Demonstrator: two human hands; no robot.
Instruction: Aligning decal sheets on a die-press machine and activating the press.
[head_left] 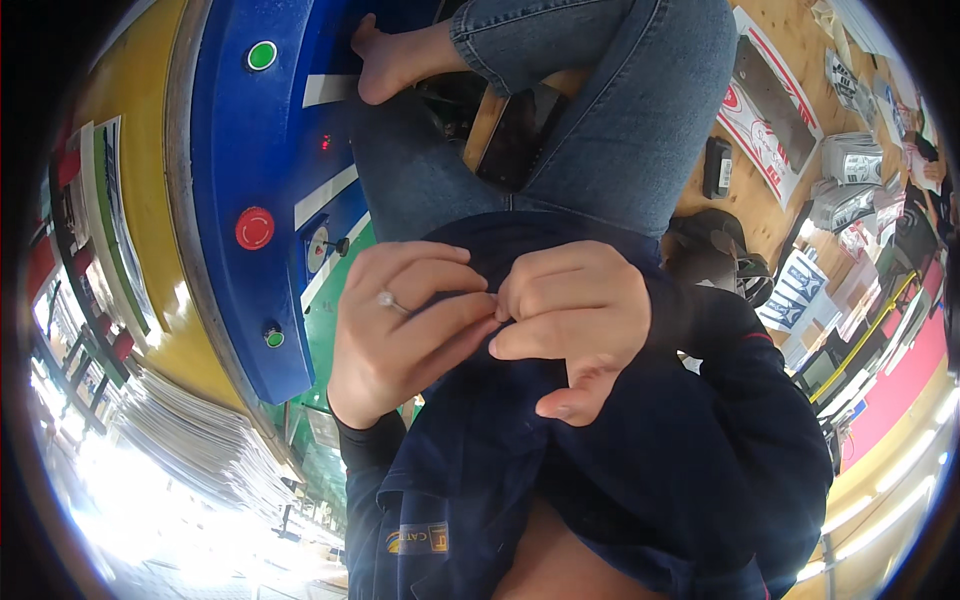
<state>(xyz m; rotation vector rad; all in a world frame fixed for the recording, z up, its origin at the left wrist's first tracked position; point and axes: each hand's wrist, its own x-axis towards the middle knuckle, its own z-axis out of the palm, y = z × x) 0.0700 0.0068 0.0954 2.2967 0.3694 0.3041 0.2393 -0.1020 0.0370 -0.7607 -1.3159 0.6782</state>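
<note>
In front of my dark navy top [620, 470], my left hand [405, 320] and my right hand [575, 315] meet at the fingertips. The left, with a ring on one finger, has its thumb and index tip pressed together against the right fingers. Curled inward, the fingers of the right hand touch the left fingertips, while its thumb points down and away. Whatever may lie between the tips is too small or hidden to make out. Beyond the hands are legs in blue jeans [630, 120], with a dark phone-like slab [522, 135] between them.
To the left stands a blue machine panel [235, 130] with a red stop button [254, 228], green buttons [262, 55] and a small knob [342, 246]. A paper stack [190, 430] sits lower left. On the right, a wooden surface [740, 190] bears a black device [717, 168] and printed sheets [800, 95].
</note>
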